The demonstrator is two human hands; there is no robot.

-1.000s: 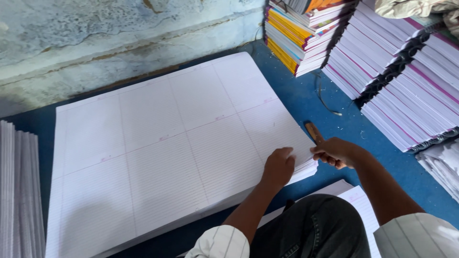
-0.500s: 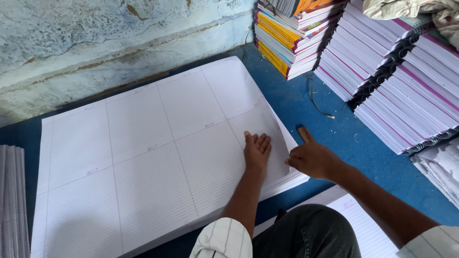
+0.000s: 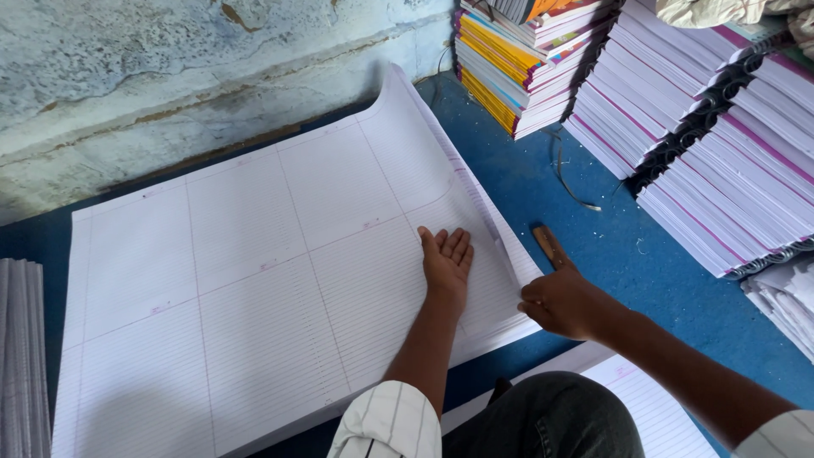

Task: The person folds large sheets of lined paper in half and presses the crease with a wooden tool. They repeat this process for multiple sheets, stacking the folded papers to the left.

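As the top ruled sheet now curls up off the stack of large ruled sheets along its right edge, where half a second ago it lay flat, the person's right hand sits closed at the stack's near right corner, fingers pinched on that edge beside a brown wooden stick that shows just past the knuckles. The left hand, which has slid inward from the corner, lies open and flat on the paper just left of the lifted edge, pressing the stack down. Judging from this, one sheet is being parted from the pile and the lift has only begun: the far right corner is raised, while the left half of the sheet lies flat.

Nearest the camera, below the stack, are the person's dark trousers, a striped cuff and another ruled sheet. The stack rests on a blue floor. Left of it stands a grey pile of paper edges. To its right lie rows of spiral-bound notebooks; beyond its far right corner sits a pile of colourful books, and behind it runs a worn, pale blue wall.
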